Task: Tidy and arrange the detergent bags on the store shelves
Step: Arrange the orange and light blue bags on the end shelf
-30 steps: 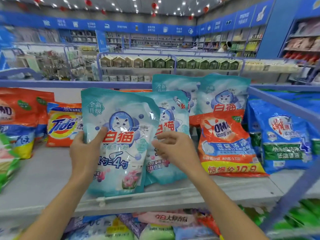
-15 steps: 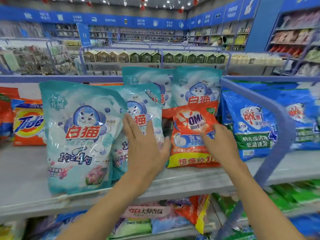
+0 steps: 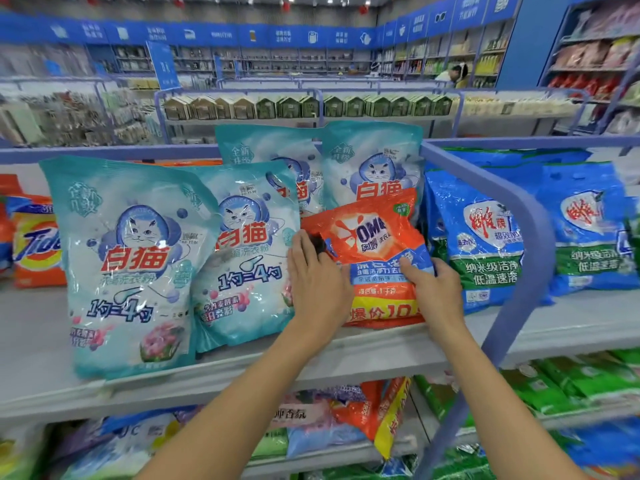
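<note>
Orange OMO bag (image 3: pixel 374 237) sits on the top shelf (image 3: pixel 381 355), upright and leaning back against a teal cat bag (image 3: pixel 374 161) behind it. It stands between a 2nd teal cat bag (image 3: pixel 242 265) on its left and a blue bag (image 3: pixel 481 244) on its right.

Left hand (image 3: pixel 318 285) lies flat at the orange bag's left edge, w/ fingers (image 3: pixel 301 247) straight and pressed together, tips up. Right hand (image 3: pixel 434 296) is on the bag's lower right: thumb on the front blue band, other fingers curled round the right edge, pinching it.

Largest teal cat bag (image 3: pixel 131 265) stands at the shelf front, far left, overlapping the 2nd one. Another teal bag (image 3: pixel 273 157) is at the back row. Tide bag (image 3: pixel 34 244) is further left, partly hidden. A curved blue rail (image 3: pixel 526 216) crosses in front of the blue bags. More bags on the lower shelf (image 3: pixel 374 410), blurred.
</note>
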Action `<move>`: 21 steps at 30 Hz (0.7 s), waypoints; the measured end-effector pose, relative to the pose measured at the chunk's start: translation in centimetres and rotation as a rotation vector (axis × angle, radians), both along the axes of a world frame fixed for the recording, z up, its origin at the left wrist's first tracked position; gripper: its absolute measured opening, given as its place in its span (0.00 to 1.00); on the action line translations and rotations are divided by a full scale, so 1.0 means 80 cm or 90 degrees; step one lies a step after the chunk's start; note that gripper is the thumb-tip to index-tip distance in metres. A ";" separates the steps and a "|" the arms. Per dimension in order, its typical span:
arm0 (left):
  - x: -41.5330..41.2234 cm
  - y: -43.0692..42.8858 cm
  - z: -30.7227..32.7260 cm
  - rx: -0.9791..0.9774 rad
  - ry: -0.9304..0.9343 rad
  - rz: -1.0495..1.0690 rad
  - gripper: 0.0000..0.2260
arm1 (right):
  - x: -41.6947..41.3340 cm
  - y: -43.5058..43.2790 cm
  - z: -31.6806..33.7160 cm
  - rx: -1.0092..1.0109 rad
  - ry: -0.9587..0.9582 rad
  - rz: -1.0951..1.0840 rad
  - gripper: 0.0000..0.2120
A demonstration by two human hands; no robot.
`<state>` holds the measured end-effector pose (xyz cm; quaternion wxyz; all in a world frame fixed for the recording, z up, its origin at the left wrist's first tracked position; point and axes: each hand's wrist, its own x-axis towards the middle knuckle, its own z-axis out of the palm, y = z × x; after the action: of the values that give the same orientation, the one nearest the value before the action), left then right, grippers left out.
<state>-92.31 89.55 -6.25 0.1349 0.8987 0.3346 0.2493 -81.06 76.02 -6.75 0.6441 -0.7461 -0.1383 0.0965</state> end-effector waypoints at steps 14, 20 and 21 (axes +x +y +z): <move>-0.072 0.000 0.081 -0.615 -0.391 -0.120 0.28 | -0.078 -0.007 0.089 0.385 -0.120 0.065 0.06; -0.115 0.012 0.108 -0.808 -0.407 -0.270 0.14 | -0.093 -0.023 0.116 0.393 -0.060 0.202 0.13; -0.125 0.013 0.110 -0.805 -0.431 -0.258 0.14 | -0.094 -0.022 0.121 0.364 -0.055 0.220 0.16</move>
<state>-102.27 90.59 2.54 0.7652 0.5679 0.1821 0.2426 -88.58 74.23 2.89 0.7948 -0.5044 -0.3112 0.1301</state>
